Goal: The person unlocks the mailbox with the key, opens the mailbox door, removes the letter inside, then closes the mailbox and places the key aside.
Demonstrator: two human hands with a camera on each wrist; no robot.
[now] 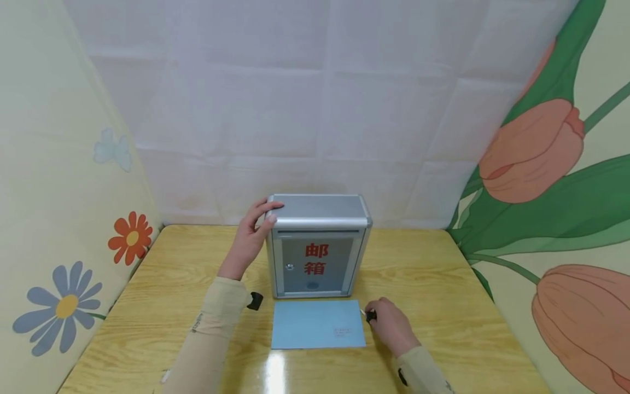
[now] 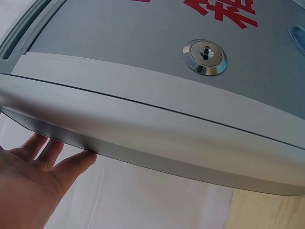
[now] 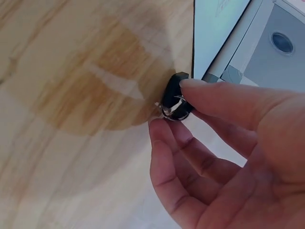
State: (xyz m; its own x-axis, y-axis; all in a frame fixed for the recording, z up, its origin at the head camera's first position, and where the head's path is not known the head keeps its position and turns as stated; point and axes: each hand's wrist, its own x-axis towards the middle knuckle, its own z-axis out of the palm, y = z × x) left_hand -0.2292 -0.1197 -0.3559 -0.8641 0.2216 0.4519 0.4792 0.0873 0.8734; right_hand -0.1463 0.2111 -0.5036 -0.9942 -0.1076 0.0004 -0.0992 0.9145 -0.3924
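A grey metal mailbox [image 1: 319, 210] with red characters on its front door stands upright on the table. My left hand [image 1: 248, 241] rests on its upper left corner, fingers over the top; in the left wrist view the fingertips [image 2: 86, 157] touch the box's edge. A round lock [image 2: 205, 57] with a keyhole sits on the door. My right hand [image 1: 392, 325] pinches a black-headed key [image 3: 175, 90] with a metal ring between thumb and fingers, low over the table. Just left of that hand, a light blue envelope [image 1: 315, 323] lies flat before the mailbox.
The wooden table [image 1: 418, 262] runs back to a white cloth [image 1: 275, 109]. Painted walls with flowers [image 1: 66, 306] flank it on both sides. A narrow slot [image 1: 320, 232] crosses the mailbox's upper front. A black tab [image 1: 255, 301] shows beside the left sleeve.
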